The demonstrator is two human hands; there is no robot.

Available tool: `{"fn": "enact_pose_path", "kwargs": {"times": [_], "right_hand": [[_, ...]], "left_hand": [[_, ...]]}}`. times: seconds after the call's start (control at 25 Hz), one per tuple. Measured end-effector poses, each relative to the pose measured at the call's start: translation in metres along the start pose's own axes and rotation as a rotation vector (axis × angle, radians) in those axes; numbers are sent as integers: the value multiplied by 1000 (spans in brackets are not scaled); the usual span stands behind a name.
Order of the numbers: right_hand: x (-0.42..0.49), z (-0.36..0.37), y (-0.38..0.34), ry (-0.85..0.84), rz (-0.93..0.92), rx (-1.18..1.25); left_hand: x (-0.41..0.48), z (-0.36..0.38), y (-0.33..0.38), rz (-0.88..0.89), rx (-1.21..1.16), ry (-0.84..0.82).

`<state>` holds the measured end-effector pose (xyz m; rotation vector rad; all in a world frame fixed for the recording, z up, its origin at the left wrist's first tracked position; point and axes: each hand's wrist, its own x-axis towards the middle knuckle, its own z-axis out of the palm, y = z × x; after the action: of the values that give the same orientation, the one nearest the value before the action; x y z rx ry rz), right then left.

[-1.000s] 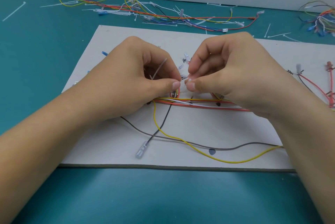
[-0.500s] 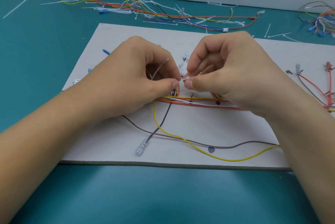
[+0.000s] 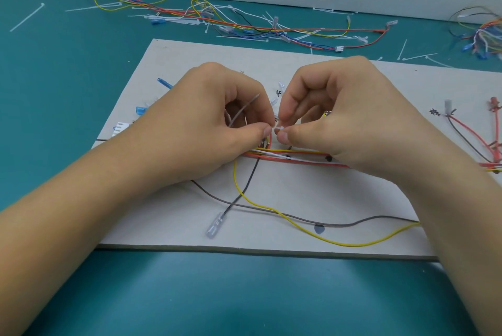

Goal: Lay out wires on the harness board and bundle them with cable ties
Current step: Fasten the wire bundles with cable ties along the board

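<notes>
A pale harness board (image 3: pixel 298 63) lies on the teal table. Red, yellow and white wires (image 3: pixel 301 158) run together across its middle. My left hand (image 3: pixel 201 123) and my right hand (image 3: pixel 342 112) meet above that bundle, thumbs and forefingers pinching a small translucent cable tie (image 3: pixel 279 128) between them. The tie's thin tail (image 3: pixel 244 110) curves up inside my left palm. A loose yellow wire (image 3: pixel 312 233), a brown wire (image 3: pixel 339 224) and a dark wire ending in a clear terminal (image 3: pixel 214 225) trail over the board's near half.
A tangle of spare wires and cable ties (image 3: pixel 244 23) stretches along the table's back. Another wire bunch (image 3: pixel 483 36) sits at the far right. Red branch wires (image 3: pixel 472 134) lie on the board's right side. A white connector (image 3: pixel 121 127) and blue terminals (image 3: pixel 141 111) sit left of my hands.
Both hands stay pinched together at the same spot over the bundle; the right thumb has shifted slightly, and the tie's head now shows between the fingertips.
</notes>
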<state>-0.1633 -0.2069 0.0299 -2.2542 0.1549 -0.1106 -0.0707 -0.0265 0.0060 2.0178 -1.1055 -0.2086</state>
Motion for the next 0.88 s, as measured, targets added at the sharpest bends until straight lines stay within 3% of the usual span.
{"fn": "enact_pose_path", "kwargs": {"times": [0.4,0.88], "right_hand": [[0,10,0,115,-49,-29],[-1,4,-5,56,-33,42]], "left_hand": [[-1,0,3,10,-30,0],[0,1,3,-58,-26,55]]}}
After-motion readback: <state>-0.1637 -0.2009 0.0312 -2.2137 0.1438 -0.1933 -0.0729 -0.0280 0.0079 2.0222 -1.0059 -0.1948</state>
